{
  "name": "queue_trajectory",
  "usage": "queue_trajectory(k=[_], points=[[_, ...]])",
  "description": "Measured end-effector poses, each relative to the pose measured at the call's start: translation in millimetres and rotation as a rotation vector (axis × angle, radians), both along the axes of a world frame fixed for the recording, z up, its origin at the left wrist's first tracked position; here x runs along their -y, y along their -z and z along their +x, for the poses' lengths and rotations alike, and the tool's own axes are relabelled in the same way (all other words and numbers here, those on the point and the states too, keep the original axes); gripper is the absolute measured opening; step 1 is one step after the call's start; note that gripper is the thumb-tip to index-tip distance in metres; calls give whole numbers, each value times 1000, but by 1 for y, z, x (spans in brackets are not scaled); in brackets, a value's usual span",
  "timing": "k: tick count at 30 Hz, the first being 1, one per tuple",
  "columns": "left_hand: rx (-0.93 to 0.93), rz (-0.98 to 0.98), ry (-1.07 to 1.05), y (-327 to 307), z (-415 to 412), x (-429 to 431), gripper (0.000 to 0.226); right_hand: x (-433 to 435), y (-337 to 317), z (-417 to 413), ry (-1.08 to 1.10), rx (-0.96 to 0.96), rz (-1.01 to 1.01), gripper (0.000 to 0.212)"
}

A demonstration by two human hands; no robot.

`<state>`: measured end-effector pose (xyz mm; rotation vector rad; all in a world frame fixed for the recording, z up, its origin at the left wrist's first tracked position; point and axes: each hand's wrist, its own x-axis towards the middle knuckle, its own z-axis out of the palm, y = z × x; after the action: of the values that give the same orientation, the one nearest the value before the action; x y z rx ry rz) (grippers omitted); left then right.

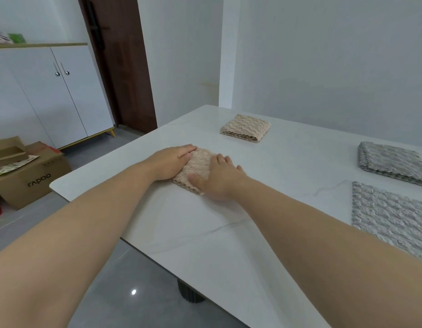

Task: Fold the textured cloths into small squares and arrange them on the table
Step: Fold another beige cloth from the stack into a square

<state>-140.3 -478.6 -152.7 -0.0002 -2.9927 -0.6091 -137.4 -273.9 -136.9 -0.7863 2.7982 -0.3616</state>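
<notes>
I note a cardboard box on the floor left of the glossy white table. On the table, all nubbly: a far beige cloth, folded; a folded grey cloth; and a flat grey cloth at right. The left hand and right hand, fingers straight, press a beige square near the left edge.

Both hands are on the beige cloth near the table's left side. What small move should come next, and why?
Probably lift both hands off it. The left hand and right hand press flat on the near beige cloth, which already looks like a small layered square, as does the far beige cloth. An unfolded grey cloth lies at the right, waiting its turn.
</notes>
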Motion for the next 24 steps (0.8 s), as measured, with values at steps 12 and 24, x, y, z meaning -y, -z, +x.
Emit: queue_trajectory(k=[12,24], points=[[112,-535,-18,-29,6,-19,54,-21,-20,4,-20,96,-59,104],[-181,-354,189,-81,67,-224,43,-215,-93,58,140,-17,-561,34]])
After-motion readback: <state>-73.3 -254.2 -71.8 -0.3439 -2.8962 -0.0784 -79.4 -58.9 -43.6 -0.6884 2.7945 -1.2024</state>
